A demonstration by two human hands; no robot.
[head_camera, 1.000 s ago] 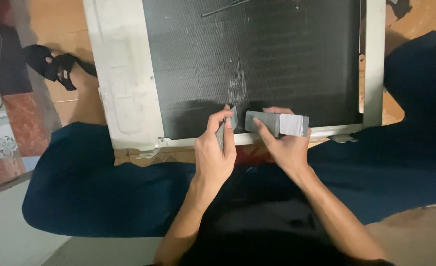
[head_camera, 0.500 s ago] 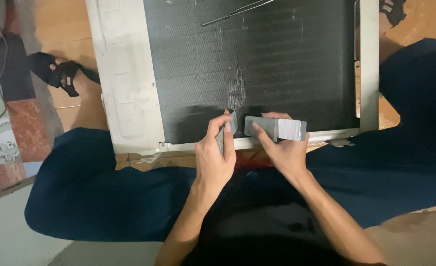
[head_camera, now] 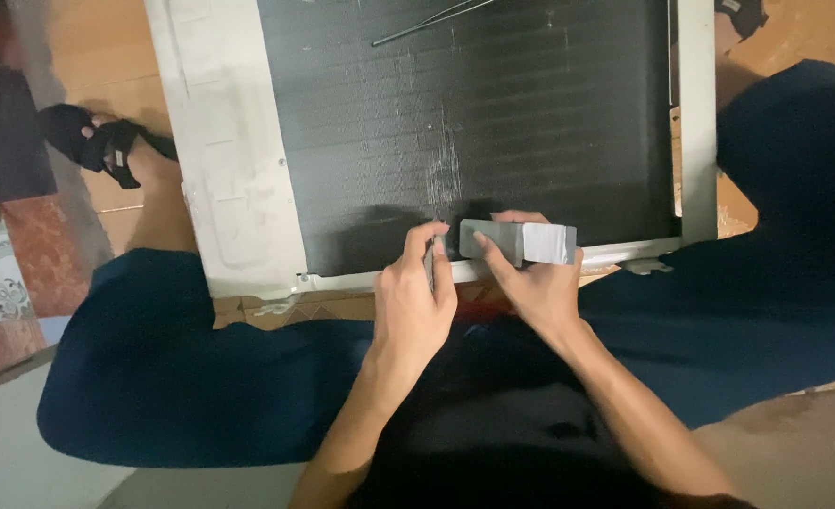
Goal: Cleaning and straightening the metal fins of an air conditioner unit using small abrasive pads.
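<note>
- While I sit over the white-framed finned panel [head_camera: 474, 141], my right hand [head_camera: 535, 283] is clamped around a grey block [head_camera: 516, 241] at its lower edge.
- My left hand [head_camera: 413, 306] pinches a thin tool [head_camera: 430, 269] beside the block.

My right hand [head_camera: 530, 283] grips a grey block [head_camera: 516, 241] with one white end. The finned coil panel [head_camera: 474, 113] is black with fine horizontal lines and a pale scratched patch, framed in off-white metal [head_camera: 233, 160]. My trousers [head_camera: 200, 377] are dark blue.
</note>
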